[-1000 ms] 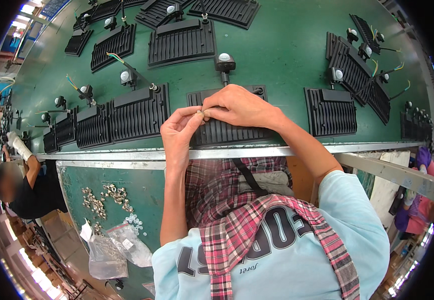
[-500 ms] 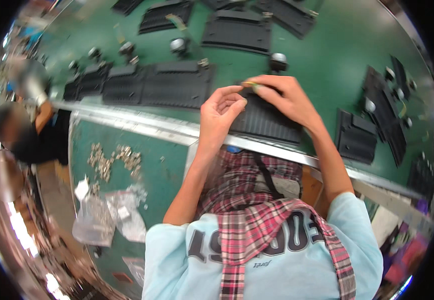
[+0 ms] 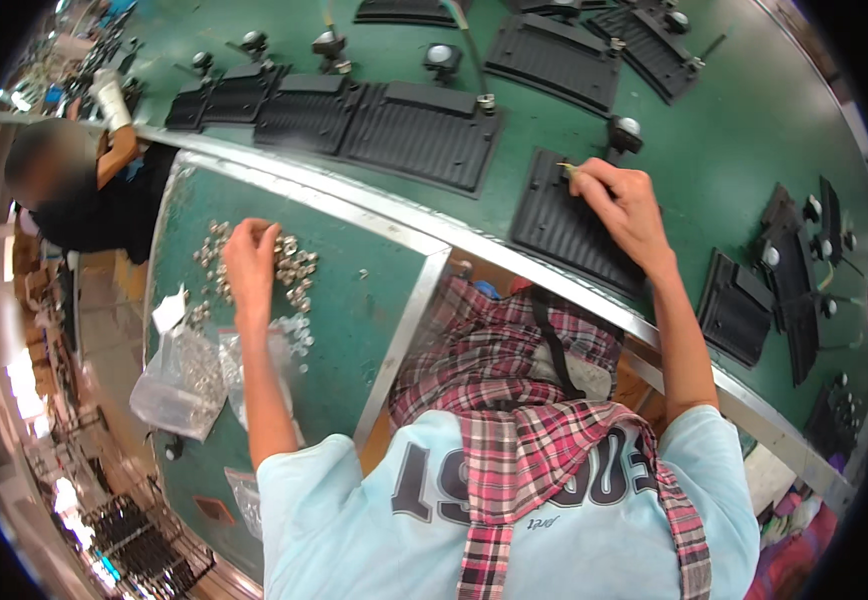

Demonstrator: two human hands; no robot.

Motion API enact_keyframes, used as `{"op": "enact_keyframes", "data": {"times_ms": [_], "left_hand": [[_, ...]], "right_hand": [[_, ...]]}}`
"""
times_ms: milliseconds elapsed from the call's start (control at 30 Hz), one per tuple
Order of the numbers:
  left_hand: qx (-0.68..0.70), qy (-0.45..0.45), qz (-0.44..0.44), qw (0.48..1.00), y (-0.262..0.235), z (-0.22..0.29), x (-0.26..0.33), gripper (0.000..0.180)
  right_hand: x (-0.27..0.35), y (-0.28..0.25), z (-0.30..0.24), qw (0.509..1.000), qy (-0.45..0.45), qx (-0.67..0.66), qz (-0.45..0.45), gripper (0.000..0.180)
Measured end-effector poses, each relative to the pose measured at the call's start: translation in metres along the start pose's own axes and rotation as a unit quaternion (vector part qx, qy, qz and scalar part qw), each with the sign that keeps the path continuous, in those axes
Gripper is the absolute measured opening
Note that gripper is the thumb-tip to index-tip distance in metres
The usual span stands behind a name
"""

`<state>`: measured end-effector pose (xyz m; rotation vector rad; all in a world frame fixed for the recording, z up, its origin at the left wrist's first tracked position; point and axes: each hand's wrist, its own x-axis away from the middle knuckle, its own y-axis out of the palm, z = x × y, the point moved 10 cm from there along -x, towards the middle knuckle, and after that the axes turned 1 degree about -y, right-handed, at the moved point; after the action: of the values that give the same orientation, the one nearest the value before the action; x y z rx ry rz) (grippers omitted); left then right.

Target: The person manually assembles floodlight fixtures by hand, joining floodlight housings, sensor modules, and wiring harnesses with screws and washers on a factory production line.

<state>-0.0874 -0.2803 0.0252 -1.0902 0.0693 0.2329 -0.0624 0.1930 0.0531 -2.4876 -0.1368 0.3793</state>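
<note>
My right hand pinches a thin yellow-green wire above a black ribbed panel at the front edge of the green table. Beside that panel's far edge sits a small black lamp with a round pale lens. Off to the left, my left hand reaches down into a pile of small metal fittings on the lower green tabletop. Its fingers are curled with the thumb close to them; whatever lies between the fingertips is hidden.
More ribbed panels with lamps line the table. Bags of small parts lie below the pile. A metal edge strip runs along the table front. At far left is another person's gloved hand.
My left hand has left the wire and moved left and down to the metal fittings. My right hand still pinches the wire. The whole view has shifted.
</note>
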Motion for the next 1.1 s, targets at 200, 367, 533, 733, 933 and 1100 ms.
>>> {"op": "enact_keyframes", "data": {"times_ms": [200,367,533,733,933,1100], "left_hand": [[0.005,-0.004,-0.033,0.999,-0.001,-0.007,-0.018,0.016],[0.351,-0.046,-0.107,0.929,0.041,0.114,-0.005,0.022],[0.554,-0.04,-0.292,0.778,0.13,0.247,0.03,0.028],[0.654,-0.076,-0.348,0.668,0.17,0.289,0.05,0.029],[0.681,-0.072,-0.354,0.637,0.179,0.294,0.055,0.028],[0.617,-0.003,-0.332,0.713,0.169,0.299,0.051,0.024]], "right_hand": [[-0.004,0.001,0.002,0.998,-0.022,-0.058,0.028,0.018],[-0.001,-0.004,0.008,0.997,-0.01,-0.078,0.022,0.019],[-0.002,0.002,0.007,0.991,-0.004,-0.128,-0.024,0.018],[-0.003,-0.001,0.006,0.989,-0.016,-0.148,-0.015,0.02],[-0.001,0.004,0.013,0.991,-0.015,-0.13,-0.028,0.022],[-0.002,0.007,0.013,0.993,-0.02,-0.11,-0.032,0.023]]}}
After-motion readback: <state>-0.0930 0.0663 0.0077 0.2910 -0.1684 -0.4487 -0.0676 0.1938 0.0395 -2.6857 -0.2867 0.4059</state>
